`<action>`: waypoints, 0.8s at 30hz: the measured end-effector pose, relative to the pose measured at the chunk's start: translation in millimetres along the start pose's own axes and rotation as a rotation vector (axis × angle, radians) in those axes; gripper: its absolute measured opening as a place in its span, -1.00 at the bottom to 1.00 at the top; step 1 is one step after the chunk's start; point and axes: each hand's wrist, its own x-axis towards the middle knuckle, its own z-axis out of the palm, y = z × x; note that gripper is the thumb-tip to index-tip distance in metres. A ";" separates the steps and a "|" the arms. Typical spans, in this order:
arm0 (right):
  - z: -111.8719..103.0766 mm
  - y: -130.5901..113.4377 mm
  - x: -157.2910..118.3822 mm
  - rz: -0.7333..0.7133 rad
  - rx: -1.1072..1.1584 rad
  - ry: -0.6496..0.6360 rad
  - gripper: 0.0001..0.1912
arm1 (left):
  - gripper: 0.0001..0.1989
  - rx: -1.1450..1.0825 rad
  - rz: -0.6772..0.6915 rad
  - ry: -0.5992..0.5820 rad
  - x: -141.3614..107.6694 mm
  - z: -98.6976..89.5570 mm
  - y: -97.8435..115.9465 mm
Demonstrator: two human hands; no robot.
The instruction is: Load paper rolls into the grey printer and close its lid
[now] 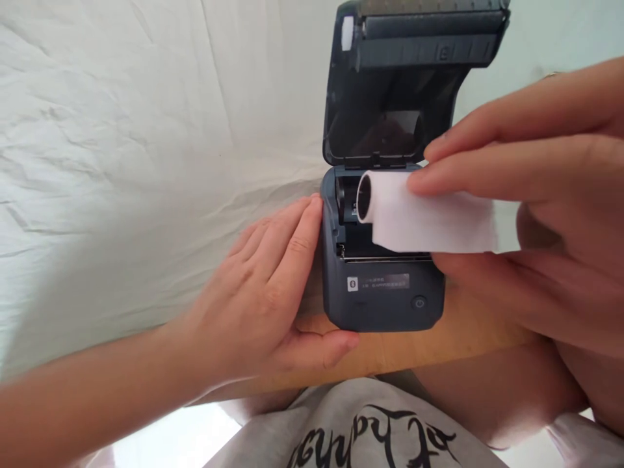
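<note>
A dark blue label printer (385, 299) stands with its lid (390, 97) raised, showing the inner bay. My left hand (273, 279) braces its left side, the fingers lying along the casing and the thumb at the front edge. Between the fingers and thumb of my right hand (531, 214) is a white paper roll (429, 214) with a dark hollow core. The roll hangs over the bay, its core end facing left and a loose flap of paper reaching down toward the front. Part of the bay and the roll's right end are hidden.
The printer rests near the front edge of a wooden surface (390, 351). A wrinkled pale cloth (121, 130) spreads behind and to the left. My lap, in a shirt with black lettering (380, 429), is close below the edge.
</note>
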 end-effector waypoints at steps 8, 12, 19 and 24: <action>25.2 -25.1 21.7 -0.191 0.045 0.008 -0.62 | 0.03 -0.029 0.014 0.023 1.3 3.9 -2.3; 36.3 -36.9 42.7 -0.447 0.124 0.016 -0.80 | 0.06 -0.017 0.026 0.050 1.6 6.3 -5.1; 28.7 -29.7 48.8 -0.494 0.107 -0.024 -0.83 | 0.06 -0.009 0.039 0.075 1.8 9.3 -6.0; 18.7 -20.8 48.6 -0.655 0.208 -0.256 -0.90 | -0.09 -0.084 0.058 0.087 0.4 7.0 -8.1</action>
